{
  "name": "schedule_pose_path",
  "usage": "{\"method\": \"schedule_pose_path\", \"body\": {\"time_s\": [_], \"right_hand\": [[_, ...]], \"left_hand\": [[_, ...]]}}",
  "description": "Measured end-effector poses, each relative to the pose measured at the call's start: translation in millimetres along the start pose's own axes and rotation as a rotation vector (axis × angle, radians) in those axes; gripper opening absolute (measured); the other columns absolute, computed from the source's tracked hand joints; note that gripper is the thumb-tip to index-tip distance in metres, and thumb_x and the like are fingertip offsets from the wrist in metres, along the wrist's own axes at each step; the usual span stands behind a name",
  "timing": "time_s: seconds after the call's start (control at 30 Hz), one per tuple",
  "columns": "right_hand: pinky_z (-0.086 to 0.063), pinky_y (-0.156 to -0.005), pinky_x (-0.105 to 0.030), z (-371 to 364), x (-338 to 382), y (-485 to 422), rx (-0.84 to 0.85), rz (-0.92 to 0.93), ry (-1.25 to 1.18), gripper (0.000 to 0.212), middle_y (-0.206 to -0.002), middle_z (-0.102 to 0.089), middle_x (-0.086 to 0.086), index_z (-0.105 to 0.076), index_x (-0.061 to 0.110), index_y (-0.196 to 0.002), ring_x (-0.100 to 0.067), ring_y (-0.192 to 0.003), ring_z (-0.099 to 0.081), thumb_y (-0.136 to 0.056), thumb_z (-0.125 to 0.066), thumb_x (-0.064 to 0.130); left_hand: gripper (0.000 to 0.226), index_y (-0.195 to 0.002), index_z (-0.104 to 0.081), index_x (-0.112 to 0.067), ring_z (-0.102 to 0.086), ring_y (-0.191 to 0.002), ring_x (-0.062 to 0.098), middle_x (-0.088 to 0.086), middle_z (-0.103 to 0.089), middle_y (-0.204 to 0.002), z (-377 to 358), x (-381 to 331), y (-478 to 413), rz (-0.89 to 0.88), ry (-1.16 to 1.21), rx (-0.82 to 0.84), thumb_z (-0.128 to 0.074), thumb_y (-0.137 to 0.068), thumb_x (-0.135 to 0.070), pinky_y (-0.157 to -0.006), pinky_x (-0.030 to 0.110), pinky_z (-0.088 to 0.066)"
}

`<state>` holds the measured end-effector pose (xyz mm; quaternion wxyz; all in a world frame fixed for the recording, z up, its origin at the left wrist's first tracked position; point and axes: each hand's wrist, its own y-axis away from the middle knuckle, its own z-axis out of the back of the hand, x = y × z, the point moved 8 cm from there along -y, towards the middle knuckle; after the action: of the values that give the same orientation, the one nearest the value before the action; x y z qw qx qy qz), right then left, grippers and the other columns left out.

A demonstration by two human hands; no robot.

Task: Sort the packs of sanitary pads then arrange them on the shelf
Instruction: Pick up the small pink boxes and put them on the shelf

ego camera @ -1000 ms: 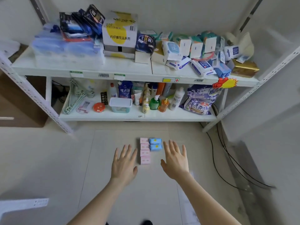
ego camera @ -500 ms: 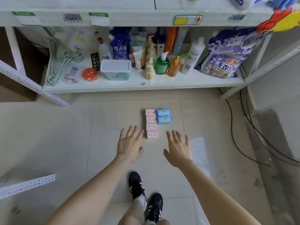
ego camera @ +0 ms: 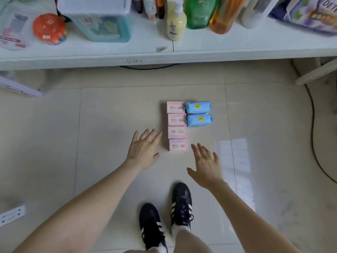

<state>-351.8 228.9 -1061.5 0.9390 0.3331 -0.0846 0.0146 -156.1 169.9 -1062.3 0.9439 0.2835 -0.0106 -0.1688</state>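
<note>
Here, the low white shelf board (ego camera: 200,52) runs along the far edge. From left to right it carries a flat clear plastic packet (ego camera: 12,33), a round orange lidded tub (ego camera: 48,29), a translucent teal plastic box (ego camera: 102,21), a pale yellow pump bottle (ego camera: 176,24), a green bottle (ego camera: 198,13), an orange bottle (ego camera: 224,17), a white bottle (ego camera: 255,13) and a purple printed detergent bag (ego camera: 313,15). These crowd the board's far part. On the beige tiled floor (ego camera: 109,115), a white power strip (ego camera: 11,215) lies at the near left and a black cable (ego camera: 312,125) curves down the right side. Two black shoes with white stripes (ego camera: 181,203) stand at the near middle. Between the shoes and the shelf, four pink rectangular packs of sanitary pads (ego camera: 177,132) lie in a touching column running far to near. Two blue soft plastic-wrapped packs (ego camera: 197,107) lie against the right side of the two farthest pink ones. The left hand (ego camera: 144,150) is stretched forward palm down with fingers straight and fanned apart, its fingertips just left of the third pink pack and holding nothing. The right hand (ego camera: 206,165) is likewise palm down with fingers spread and thumb out to the left. It sits just right of and nearer than the nearest pink pack, also holding nothing. Whether either palm touches the floor cannot be told.
</note>
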Motion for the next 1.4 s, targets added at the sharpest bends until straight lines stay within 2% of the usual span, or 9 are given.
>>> {"method": "schedule_pose_path", "body": {"time_s": [0.3,0.43,0.57,0.73,0.87,1.0,1.17,1.4], "right_hand": [[-0.018,-0.117,-0.043,-84,-19,-111,-0.030,0.070,-0.031,0.092,-0.162,-0.008,-0.002,-0.004,0.021,-0.154,-0.018,-0.146,-0.016,-0.086,-0.064,0.040],[-0.027,-0.113,-0.039,-101,-22,-136,-0.080,0.088,-0.050,0.093,-0.158,-0.021,-0.002,-0.014,0.018,-0.152,-0.021,-0.140,-0.029,-0.081,-0.071,0.037],[-0.037,-0.102,-0.039,-113,-24,-142,-0.133,0.105,-0.062,0.081,-0.145,-0.040,-0.005,-0.037,0.013,-0.143,-0.025,-0.128,-0.044,-0.075,-0.077,0.031],[-0.042,-0.087,-0.036,-121,-26,-142,-0.155,0.118,-0.088,0.059,-0.122,-0.053,-0.002,-0.051,0.014,-0.126,-0.026,-0.108,-0.053,-0.074,-0.076,0.027],[-0.044,-0.078,-0.034,-128,-29,-137,-0.123,0.114,-0.121,0.057,-0.117,-0.053,-0.002,-0.052,0.015,-0.125,-0.025,-0.102,-0.053,-0.073,-0.074,0.023],[-0.046,-0.076,-0.034,-134,-40,-129,-0.094,0.084,-0.170,0.058,-0.120,-0.052,-0.002,-0.051,0.015,-0.128,-0.025,-0.105,-0.053,-0.072,-0.070,0.013],[-0.050,-0.066,-0.033,-141,-52,-116,-0.027,0.017,-0.303,0.060,-0.124,-0.049,0.004,-0.046,0.018,-0.129,-0.021,-0.108,-0.050,-0.073,-0.066,0.008],[-0.051,-0.068,-0.032,-133,-60,-88,0.056,-0.067,-0.324,0.059,-0.124,-0.047,0.005,-0.045,0.021,-0.129,-0.019,-0.110,-0.050,-0.074,-0.063,0.009]], "left_hand": [[0.077,-0.154,-0.004,-0.027,-0.012,-0.148,0.021,0.000,-0.010,-0.162,-85,13,-109,-0.074,-0.008,-0.048,-0.049,-0.094,-0.042,-0.118,0.048,-0.008],[0.079,-0.154,-0.005,-0.029,-0.018,-0.146,0.021,0.001,-0.015,-0.161,-102,10,-135,-0.136,0.012,-0.068,-0.053,-0.092,-0.041,-0.118,0.047,-0.014],[0.078,-0.152,-0.018,-0.026,-0.029,-0.138,0.021,-0.002,-0.028,-0.153,-112,0,-149,-0.192,0.037,-0.098,-0.059,-0.087,-0.038,-0.116,0.045,-0.021],[0.070,-0.145,-0.035,-0.021,-0.043,-0.125,0.023,-0.001,-0.043,-0.140,-115,-7,-155,-0.214,0.092,-0.163,-0.064,-0.083,-0.038,-0.104,0.038,-0.033],[0.066,-0.141,-0.041,-0.018,-0.048,-0.118,0.024,0.002,-0.048,-0.134,-113,-8,-160,-0.221,0.124,-0.187,-0.067,-0.083,-0.036,-0.096,0.038,-0.039],[0.063,-0.141,-0.040,-0.017,-0.047,-0.117,0.024,0.001,-0.048,-0.134,-113,-8,-163,-0.204,0.151,-0.169,-0.064,-0.085,-0.032,-0.094,0.037,-0.040],[0.062,-0.140,-0.040,-0.015,-0.047,-0.113,0.024,0.002,-0.048,-0.132,-112,-10,-162,-0.184,0.216,-0.138,-0.065,-0.084,-0.028,-0.088,0.034,-0.041],[0.058,-0.135,-0.044,-0.012,-0.055,-0.105,0.026,0.004,-0.047,-0.130,-100,-12,-138,-0.169,0.256,-0.081,-0.066,-0.084,-0.030,-0.083,0.036,-0.044]]}}
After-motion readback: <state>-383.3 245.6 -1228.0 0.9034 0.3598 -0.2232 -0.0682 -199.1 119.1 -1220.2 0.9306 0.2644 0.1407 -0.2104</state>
